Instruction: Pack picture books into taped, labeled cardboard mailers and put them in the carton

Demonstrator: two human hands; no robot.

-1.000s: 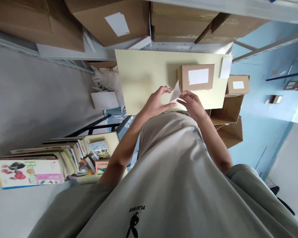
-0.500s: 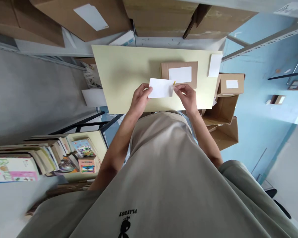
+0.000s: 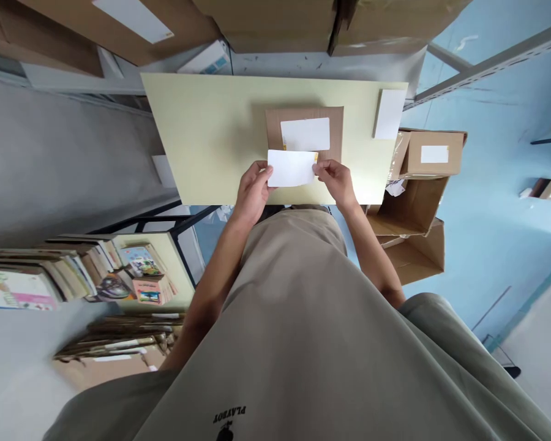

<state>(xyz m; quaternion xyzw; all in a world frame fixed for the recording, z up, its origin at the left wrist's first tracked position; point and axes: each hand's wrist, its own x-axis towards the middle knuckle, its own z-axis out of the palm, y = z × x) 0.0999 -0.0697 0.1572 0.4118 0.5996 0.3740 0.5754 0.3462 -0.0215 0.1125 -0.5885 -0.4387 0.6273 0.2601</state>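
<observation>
Between my hands is a white rectangular label [image 3: 292,168] with a small yellow mark at its upper right corner. My left hand [image 3: 253,190] pinches its left edge between thumb and fingers. On the right edge, my right hand [image 3: 336,180] pinches the label near the yellow corner. Just beyond it, a closed brown cardboard box [image 3: 335,122] lies on the pale yellow table [image 3: 202,135]. A white label [image 3: 305,133] is stuck on the box's top, and the held label overlaps the box's near edge from my view.
A stack of white labels or cards [image 3: 390,114] sits at the table's right end. Open cardboard boxes [image 3: 406,205] stand right of the table. Large cartons [image 3: 275,27] fill the shelf behind. Books [image 3: 80,266] and flattened cardboard [image 3: 119,343] are at the lower left.
The held label is now straighter, and my right fingers have shifted onto its right edge. The view has moved slightly, so the table and box appear further left.
</observation>
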